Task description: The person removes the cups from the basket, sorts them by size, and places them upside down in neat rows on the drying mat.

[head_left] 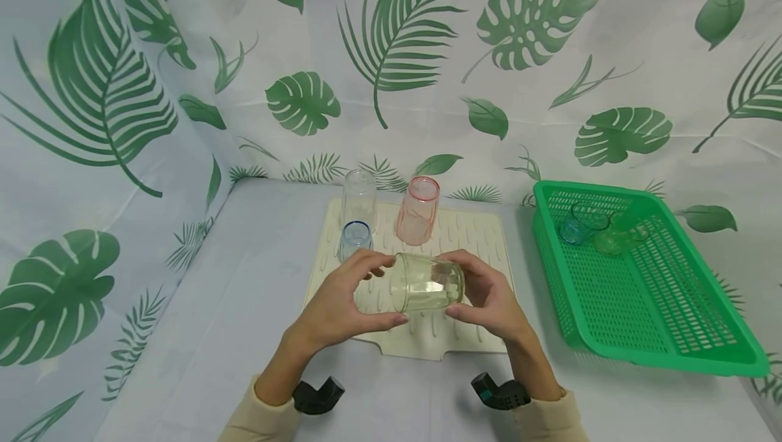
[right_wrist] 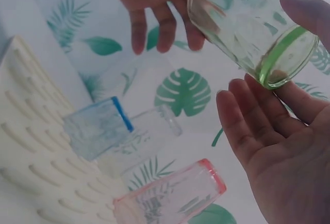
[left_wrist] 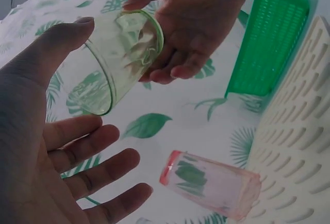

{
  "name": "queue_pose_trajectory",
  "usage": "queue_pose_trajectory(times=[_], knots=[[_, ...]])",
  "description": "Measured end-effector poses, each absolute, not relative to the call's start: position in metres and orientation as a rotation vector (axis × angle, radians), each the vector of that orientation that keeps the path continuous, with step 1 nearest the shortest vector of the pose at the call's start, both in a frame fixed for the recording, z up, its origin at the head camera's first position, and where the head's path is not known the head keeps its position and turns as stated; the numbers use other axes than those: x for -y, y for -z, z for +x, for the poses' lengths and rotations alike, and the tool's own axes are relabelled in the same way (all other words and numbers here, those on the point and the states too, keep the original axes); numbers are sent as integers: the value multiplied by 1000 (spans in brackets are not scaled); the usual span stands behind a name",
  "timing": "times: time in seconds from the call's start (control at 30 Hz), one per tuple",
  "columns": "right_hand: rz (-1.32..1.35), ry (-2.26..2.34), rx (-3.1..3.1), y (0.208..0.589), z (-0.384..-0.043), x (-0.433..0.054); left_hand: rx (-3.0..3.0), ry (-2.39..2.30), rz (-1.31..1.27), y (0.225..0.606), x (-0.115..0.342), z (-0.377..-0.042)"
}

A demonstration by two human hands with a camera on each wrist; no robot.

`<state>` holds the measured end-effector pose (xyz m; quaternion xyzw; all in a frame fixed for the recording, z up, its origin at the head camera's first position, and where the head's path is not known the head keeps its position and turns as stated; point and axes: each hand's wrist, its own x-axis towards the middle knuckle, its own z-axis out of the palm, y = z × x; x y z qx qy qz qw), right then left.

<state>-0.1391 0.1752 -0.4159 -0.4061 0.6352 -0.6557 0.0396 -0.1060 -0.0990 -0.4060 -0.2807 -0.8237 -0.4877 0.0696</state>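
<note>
- The green glass [head_left: 426,284] is up over the mat [head_left: 464,333], right between the two hands, lying on its side.
- Its long way runs from 9 o'clock to 3 o'clock, with 12 o'clock at the back wall (I can't tell for sure which end is its mouth).
- The left hand [head_left: 336,303] is at the 9 o'clock end and pinches it, thumb on one side, pointer on the other.
- The right hand [head_left: 496,296] is at the 3 o'clock end, gripping it with thumb and fingers.
- No hand is nearer, as both touch it. I think what counts most is that each has its own end.
- From the green glass, the red glass [head_left: 418,214] stands at 12 o'clock, the blue glass [head_left: 356,242] at 10 and the clear glass [head_left: 359,199] near 11.
- The basket [head_left: 672,362] is at 3 o'clock, past the right hand.
</note>
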Motion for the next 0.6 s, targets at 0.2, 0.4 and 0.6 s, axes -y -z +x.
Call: queue_pose_trajectory(times=[0.2,0.4,0.6], knots=[[-1332,2092,-1925,414,-141,-177,2479,1436,-818,406,103,-104],[-1303,2170,-1948,413,-142,-180,2516,1400,-751,407,111,-99],[-1211,2263,-2030,412,-141,-181,2546,1341,-672,414,124,-94]])
